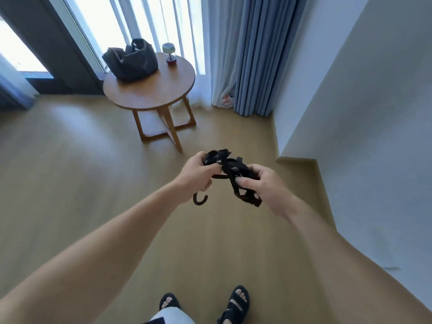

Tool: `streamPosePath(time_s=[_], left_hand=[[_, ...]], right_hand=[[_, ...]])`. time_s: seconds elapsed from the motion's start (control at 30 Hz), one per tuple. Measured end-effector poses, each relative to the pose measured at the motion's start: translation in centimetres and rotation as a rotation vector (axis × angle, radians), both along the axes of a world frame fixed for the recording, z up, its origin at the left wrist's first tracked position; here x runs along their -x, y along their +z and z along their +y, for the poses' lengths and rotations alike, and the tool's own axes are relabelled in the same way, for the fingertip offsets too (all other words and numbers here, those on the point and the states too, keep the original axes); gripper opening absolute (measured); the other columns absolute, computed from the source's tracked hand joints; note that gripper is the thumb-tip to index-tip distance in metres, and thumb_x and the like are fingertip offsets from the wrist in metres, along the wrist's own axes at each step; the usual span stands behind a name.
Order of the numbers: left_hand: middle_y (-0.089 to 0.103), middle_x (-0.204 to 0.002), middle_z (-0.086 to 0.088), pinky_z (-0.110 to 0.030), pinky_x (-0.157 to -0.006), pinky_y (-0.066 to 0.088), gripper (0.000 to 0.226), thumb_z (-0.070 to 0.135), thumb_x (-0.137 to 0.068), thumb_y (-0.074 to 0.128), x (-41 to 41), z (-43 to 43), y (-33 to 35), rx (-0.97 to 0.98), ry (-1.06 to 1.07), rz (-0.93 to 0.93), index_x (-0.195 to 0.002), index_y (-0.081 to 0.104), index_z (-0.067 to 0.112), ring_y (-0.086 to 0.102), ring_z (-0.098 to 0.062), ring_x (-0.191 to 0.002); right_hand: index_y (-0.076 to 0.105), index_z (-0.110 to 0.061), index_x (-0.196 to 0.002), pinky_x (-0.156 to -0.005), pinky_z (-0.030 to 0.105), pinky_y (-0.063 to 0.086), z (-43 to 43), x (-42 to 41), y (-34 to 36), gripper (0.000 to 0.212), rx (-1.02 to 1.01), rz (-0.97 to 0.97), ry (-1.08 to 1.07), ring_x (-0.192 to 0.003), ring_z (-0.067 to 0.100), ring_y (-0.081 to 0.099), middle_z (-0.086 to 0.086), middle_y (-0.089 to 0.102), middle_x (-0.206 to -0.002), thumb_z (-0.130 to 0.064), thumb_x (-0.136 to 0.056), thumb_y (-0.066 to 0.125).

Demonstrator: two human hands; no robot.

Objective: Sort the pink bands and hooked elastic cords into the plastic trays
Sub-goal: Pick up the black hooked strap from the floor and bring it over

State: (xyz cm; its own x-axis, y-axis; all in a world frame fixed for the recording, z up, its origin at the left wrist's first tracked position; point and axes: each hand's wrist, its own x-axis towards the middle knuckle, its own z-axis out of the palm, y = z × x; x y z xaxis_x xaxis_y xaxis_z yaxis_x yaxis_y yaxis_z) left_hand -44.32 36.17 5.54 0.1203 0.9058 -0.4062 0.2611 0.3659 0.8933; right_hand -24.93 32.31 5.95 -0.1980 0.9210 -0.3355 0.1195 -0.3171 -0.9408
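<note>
A person's two feet in black strapped sandals (236, 302) stand on a pale tan wood-look floor (81, 171), on the near side of a round wooden side table (154, 90). Both bare forearms reach forward toward that table.

The tangled bundle of black hooked elastic cords (230, 169) is held in the air between the person and the table, off to the table's right. The left hand (198, 174) has its fingers curled round the bundle's left end, and one black hook (199, 200) hangs free beneath it. The right hand (264, 183) grips the right end, thumb laid across the straps, with a loop of cord dangling under the palm.

On the table's far edge sit a slumped dark grey fabric bag (131, 60) and, to the bag's right, a small glass item with a dark red base (169, 53); the near half of the top is bare wood.

Behind the table hang white sheer curtains (219, 66) over bright windows, with a dark door frame (46, 43) to its left and blue-grey pleated drapes (254, 54) to its right. A white bag with red print (225, 101) lies at the drapes' foot.

Right of the table a white wall (362, 113) juts out in a stepped corner just beside the right hand. Open floor spreads left of the table and between it and the feet.
</note>
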Motion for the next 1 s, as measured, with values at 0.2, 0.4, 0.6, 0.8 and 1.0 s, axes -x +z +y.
streamPosePath(time_s=[0.2,0.4,0.6,0.8,1.0], left_hand=[[0.042,-0.048,0.004,-0.023,-0.038,0.027,0.007,0.012,-0.085,0.058,-0.5,-0.1,3.7,-0.076,-0.054,0.012,-0.089,0.062,0.008,0.036,-0.015,-0.039],[0.033,-0.045,0.004,-0.023,-0.038,0.025,0.014,0.012,-0.086,0.056,0.9,2.3,6.8,-0.124,-0.08,-0.061,-0.096,0.065,0.009,0.033,-0.017,-0.036],[0.035,-0.045,0.002,-0.022,-0.036,0.026,0.011,0.016,-0.085,0.053,3.1,4.0,8.4,-0.108,-0.063,-0.145,-0.088,0.056,0.006,0.037,-0.017,-0.036],[0.045,-0.052,-0.002,-0.022,-0.037,0.033,0.009,0.017,-0.082,0.053,5.6,4.6,6.8,-0.057,-0.135,0.037,-0.084,0.055,0.008,0.05,-0.018,-0.036],[0.067,-0.061,-0.009,-0.028,-0.045,0.048,0.021,0.014,-0.086,0.066,1.3,-0.8,5.6,0.111,-0.614,0.072,-0.101,0.061,0.0,0.069,-0.029,-0.057]], right_hand=[[0.066,-0.011,-0.099,-0.067,0.041,0.056,-1.9,-1.0,4.1,0.017,-0.1,-0.065,-0.198,-0.068,0.022,0.061,0.005,0.065,-0.073,-0.026,-0.093,0.067],[0.069,-0.022,-0.101,-0.054,0.012,0.044,-5.1,-1.6,6.1,0.054,-0.17,-0.196,-0.132,-0.057,-0.001,0.058,-0.016,0.065,-0.065,-0.065,-0.069,0.076],[0.068,-0.029,-0.094,-0.07,0.029,0.056,-7.9,-1.0,6.5,0.031,-0.058,-0.658,-0.076,-0.074,0.009,0.066,-0.006,0.069,-0.083,-0.043,-0.07,0.08],[0.059,-0.014,-0.073,-0.045,0.018,0.041,-13.0,-1.9,7.7,0.024,-0.08,-0.503,-0.616,-0.042,0.008,0.049,-0.005,0.058,-0.052,-0.029,-0.089,0.07],[0.066,-0.005,-0.087,-0.049,0.022,0.046,-17.2,-0.1,10.0,0.021,-0.112,-0.336,-0.842,-0.046,0.012,0.054,0.004,0.071,-0.067,-0.025,-0.091,0.066]])
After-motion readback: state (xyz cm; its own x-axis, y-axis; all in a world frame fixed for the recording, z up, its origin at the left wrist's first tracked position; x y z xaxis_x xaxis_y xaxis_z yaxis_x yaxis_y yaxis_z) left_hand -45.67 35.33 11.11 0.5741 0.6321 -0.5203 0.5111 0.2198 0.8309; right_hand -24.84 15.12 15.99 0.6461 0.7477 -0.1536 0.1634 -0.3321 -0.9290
